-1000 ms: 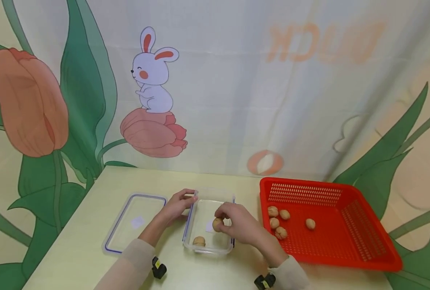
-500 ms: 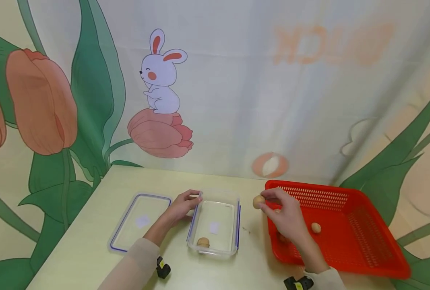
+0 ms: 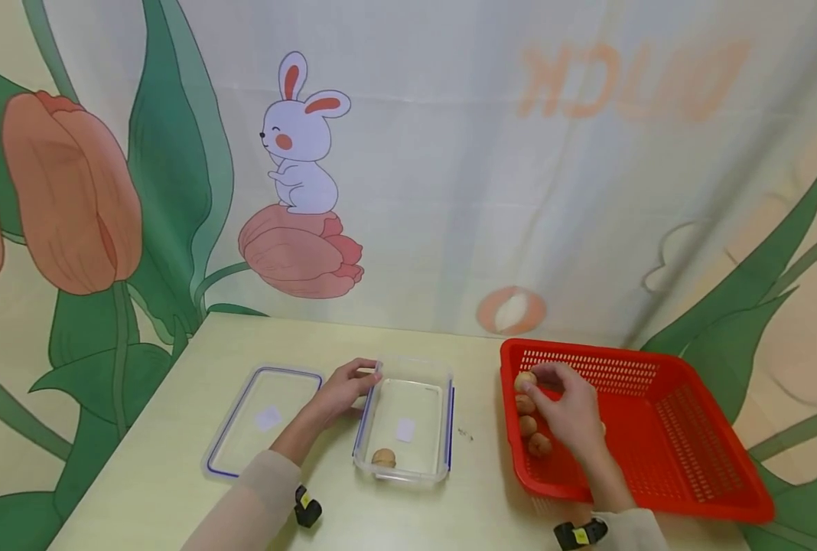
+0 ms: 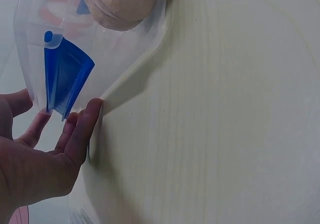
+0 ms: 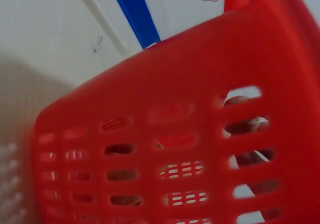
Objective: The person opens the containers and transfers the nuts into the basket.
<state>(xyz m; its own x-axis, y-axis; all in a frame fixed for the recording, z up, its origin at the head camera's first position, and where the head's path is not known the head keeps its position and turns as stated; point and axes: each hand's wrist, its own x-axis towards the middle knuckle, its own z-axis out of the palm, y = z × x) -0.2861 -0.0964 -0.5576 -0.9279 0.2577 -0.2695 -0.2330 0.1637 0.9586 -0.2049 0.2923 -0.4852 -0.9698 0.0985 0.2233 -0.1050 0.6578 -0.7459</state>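
Note:
A clear plastic food container [image 3: 415, 478] with blue side clips stands mid-table. My left hand [image 3: 343, 392] grips its far left edge, thumb over the rim and fingers along the outer wall. One walnut [image 3: 384, 458] lies in the container's near left corner, seen large in the left wrist view. Inside the left part of the red basket [image 3: 656, 428], my right hand [image 3: 570, 405] pinches a walnut [image 3: 524, 379] between thumb and fingers. Several loose walnuts [image 3: 539, 445] lie below it along the basket's left wall. In the right wrist view, the basket's slotted wall mostly hides the hand.
A clear lid [image 3: 232, 417] with a blue seal lies flat left of the container. Small dark crumbs [image 3: 465, 434] dot the table [image 3: 477, 497] between container and basket. A curtain [image 3: 422, 191] printed with a rabbit and tulips hangs behind the table.
My right hand has carried the pinched walnut from over the container rightward, past the basket's rim and down inside its left wall. My left hand has stayed on the container.

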